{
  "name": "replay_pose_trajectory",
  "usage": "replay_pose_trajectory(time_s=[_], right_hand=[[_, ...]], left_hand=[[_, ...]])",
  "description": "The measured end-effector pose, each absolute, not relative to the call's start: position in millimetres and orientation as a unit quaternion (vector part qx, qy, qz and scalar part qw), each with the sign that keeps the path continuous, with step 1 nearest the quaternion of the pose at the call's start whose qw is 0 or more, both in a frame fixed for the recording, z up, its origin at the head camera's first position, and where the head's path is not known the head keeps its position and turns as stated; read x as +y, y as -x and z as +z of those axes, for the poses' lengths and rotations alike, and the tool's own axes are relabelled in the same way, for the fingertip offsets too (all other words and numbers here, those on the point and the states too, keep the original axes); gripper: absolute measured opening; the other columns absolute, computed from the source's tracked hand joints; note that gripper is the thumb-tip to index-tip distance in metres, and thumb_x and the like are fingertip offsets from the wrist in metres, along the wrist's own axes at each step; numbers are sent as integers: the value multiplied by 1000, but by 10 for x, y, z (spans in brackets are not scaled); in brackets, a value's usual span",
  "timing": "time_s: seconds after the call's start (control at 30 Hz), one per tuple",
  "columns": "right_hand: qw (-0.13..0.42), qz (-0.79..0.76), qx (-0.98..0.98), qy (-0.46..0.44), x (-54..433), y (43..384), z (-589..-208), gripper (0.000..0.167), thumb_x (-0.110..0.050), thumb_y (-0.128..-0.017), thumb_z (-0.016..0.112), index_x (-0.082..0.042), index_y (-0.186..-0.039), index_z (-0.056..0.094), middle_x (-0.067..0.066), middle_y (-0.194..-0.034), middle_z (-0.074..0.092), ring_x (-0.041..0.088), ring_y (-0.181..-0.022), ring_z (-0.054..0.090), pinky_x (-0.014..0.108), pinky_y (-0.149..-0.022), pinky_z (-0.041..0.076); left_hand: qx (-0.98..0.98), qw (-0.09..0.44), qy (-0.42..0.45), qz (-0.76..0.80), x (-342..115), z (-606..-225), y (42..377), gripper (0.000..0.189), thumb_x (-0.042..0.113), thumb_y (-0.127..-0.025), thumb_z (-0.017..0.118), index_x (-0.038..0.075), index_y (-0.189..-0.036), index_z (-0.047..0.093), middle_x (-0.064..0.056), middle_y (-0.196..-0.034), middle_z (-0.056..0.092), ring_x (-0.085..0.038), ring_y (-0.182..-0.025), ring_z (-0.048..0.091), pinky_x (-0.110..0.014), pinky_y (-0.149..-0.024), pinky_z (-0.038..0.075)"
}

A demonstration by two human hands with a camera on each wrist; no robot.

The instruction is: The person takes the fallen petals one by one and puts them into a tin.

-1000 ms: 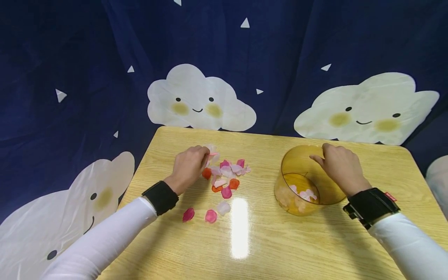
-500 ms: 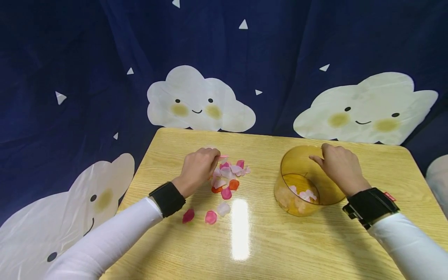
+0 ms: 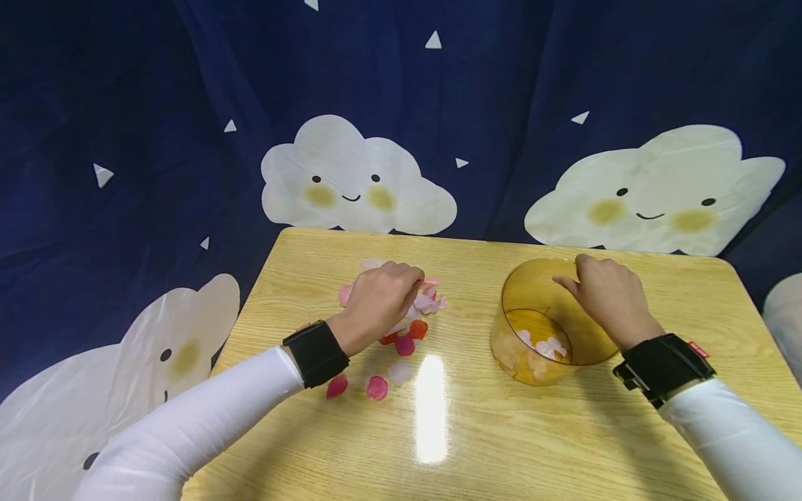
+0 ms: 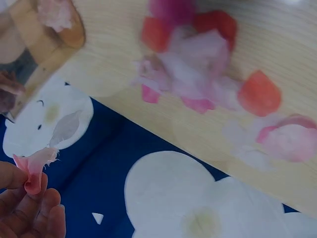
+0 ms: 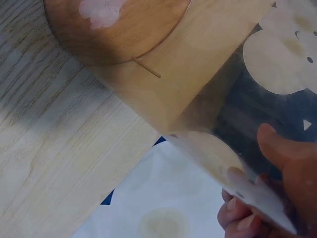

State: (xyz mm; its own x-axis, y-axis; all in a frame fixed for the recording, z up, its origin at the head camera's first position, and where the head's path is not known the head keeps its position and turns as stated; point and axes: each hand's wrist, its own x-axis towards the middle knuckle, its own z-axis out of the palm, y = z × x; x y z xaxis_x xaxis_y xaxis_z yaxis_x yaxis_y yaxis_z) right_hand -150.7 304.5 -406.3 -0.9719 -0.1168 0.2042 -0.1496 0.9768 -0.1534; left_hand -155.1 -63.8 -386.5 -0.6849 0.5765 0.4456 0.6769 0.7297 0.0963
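Between thumb and fingers my left hand [image 3: 383, 298] pinches a pink petal [image 4: 35, 168], held above the loose petals. On the table under and around that hand lie several pink, white and red petals [image 4: 195, 64]. With the thumb inside and the fingers outside, my right hand [image 3: 610, 299] grips the rim of a clear amber tub [image 3: 516, 362]. The tub stands tilted toward me, and pale pink petals [image 3: 551, 348] lie on its bottom. In the right wrist view the fingers [image 5: 242, 220] show behind the tub's wall.
The wooden table [image 3: 489, 438] has its far edge against a dark blue curtain [image 3: 495, 90] printed with clouds. Nearer to me lie a few separate petals [image 3: 377, 387]. A bright light reflection [image 3: 429, 410] falls on the tabletop.
My left hand has moved right across the petals with a pink petal in its fingers, uncovering petals on its left. The right hand and the tub have stayed in place.
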Motion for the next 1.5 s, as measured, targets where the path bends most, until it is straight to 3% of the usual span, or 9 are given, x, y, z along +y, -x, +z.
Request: replay_pose_trajectory(time_s=[0.3, 0.53, 0.87, 1.5], right_hand=[[81, 86, -991, -60, 3045, 1518, -4058, 45, -35, -96, 69, -4, -70, 48, 6, -54, 40, 23, -44, 45, 35, -39, 32], [87, 86, -991, -62, 3045, 1528, -4060, 46, -35, -96, 69, -5, -69, 47, 6, -54, 39, 23, -43, 44, 35, -39, 32], [79, 85, -992, -57, 3043, 1529, -4038, 45, -36, -96, 68, -4, -70, 49, 7, -55, 41, 24, -45, 45, 36, -40, 34], [76, 87, -992, -57, 3037, 1521, -4039, 43, -34, -96, 69, -2, -72, 51, 9, -55, 44, 25, -45, 47, 37, -40, 35]], left_hand=[[-892, 218, 372, -132, -368, -3742, 1479, 11, 16, -100, 61, 17, -92, 69, 8, -73, 63, -12, -70, 61, -24, -54, 48], [-879, 235, 394, -129, -208, -3621, 1459, 11, 21, -100, 63, 16, -98, 72, 6, -87, 73, -12, -76, 66, -23, -62, 54], [-866, 237, 416, -146, -37, -3532, 1426, 14, 22, -101, 61, 16, -103, 73, 6, -97, 76, -11, -85, 69, -22, -71, 57], [-845, 254, 451, -134, 312, -3477, 1361, 14, 18, -100, 61, 18, -105, 75, 7, -100, 78, -10, -87, 71, -20, -69, 56]])
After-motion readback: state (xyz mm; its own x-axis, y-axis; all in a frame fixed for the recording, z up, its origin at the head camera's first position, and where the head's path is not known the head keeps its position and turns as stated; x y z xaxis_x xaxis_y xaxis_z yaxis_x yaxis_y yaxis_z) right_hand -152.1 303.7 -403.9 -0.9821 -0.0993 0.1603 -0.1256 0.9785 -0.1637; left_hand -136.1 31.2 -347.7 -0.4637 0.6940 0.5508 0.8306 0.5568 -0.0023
